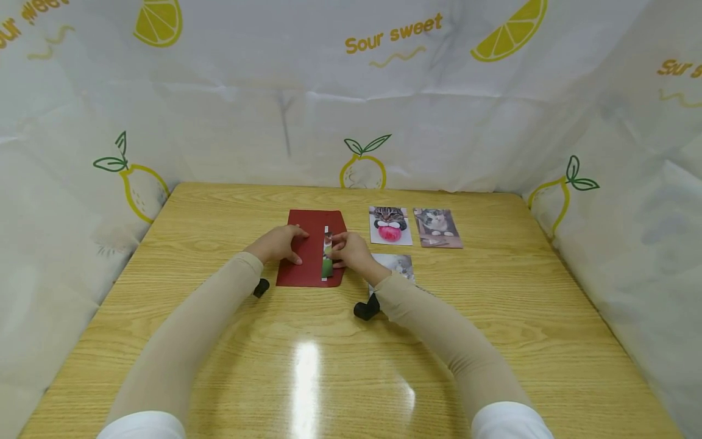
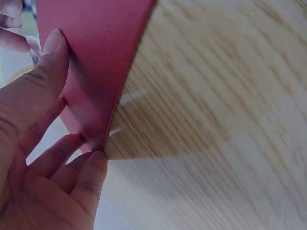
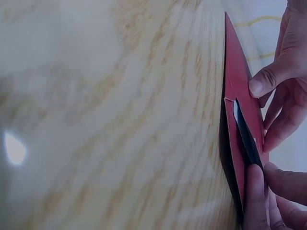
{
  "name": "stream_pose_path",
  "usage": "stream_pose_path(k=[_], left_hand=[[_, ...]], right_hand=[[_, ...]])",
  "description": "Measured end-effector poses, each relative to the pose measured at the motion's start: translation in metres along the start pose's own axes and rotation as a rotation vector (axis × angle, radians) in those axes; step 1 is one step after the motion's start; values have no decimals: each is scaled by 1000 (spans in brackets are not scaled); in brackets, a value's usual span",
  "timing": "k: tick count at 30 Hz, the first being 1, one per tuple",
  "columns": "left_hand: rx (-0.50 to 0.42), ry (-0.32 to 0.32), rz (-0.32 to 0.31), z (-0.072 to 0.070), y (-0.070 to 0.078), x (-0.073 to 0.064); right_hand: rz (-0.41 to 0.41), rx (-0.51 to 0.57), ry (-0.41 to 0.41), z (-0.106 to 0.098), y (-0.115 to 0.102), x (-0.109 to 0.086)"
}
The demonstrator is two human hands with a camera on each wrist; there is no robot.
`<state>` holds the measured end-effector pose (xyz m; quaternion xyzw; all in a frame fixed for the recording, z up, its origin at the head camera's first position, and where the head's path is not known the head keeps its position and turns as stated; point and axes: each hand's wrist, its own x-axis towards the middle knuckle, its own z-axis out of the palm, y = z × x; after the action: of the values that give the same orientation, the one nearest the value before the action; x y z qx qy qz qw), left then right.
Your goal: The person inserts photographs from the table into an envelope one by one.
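Note:
A red envelope [image 1: 307, 268] lies flat on the wooden table with its flap opened toward the right. Part of a colourful photo card [image 1: 327, 263] shows at the envelope's mouth; the rest is hidden inside. My right hand [image 1: 355, 253] pinches this card between thumb and fingers. In the right wrist view the card [image 3: 245, 136] stands at a slant within the pocket. On the envelope's left side rests my left hand [image 1: 278, 244], thumb and fingers spread and touching the red paper. The left wrist view shows its thumb on the envelope [image 2: 100, 52] and fingertips along the edge.
Right of the envelope lie a cat photo with a pink ball [image 1: 390, 227] and another cat photo [image 1: 437, 227]. A greyish photo [image 1: 401, 263] sits partly under the right forearm. Lemon-printed white sheeting [image 1: 263, 134] surrounds the table [image 1: 493, 292].

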<state>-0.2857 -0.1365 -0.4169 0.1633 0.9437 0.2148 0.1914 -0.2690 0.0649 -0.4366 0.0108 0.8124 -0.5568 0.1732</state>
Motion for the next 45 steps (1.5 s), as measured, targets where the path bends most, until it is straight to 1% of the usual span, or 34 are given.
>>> stream_pose_path(k=[9,23,31,45], left_hand=[[-7,-1,-6,-1,2,-2],[-3,0,-11,0,2,-1],[1,6,-7,0,0,1],[7,-1,-4,-1,1,0]], right_hand=[[-4,-54,-30,2,-1,-1],[-8,-103,-21,5,-1,1],[-17,-109,-28,5,-1,0],[-13,-106,-40,4,-1,1]])
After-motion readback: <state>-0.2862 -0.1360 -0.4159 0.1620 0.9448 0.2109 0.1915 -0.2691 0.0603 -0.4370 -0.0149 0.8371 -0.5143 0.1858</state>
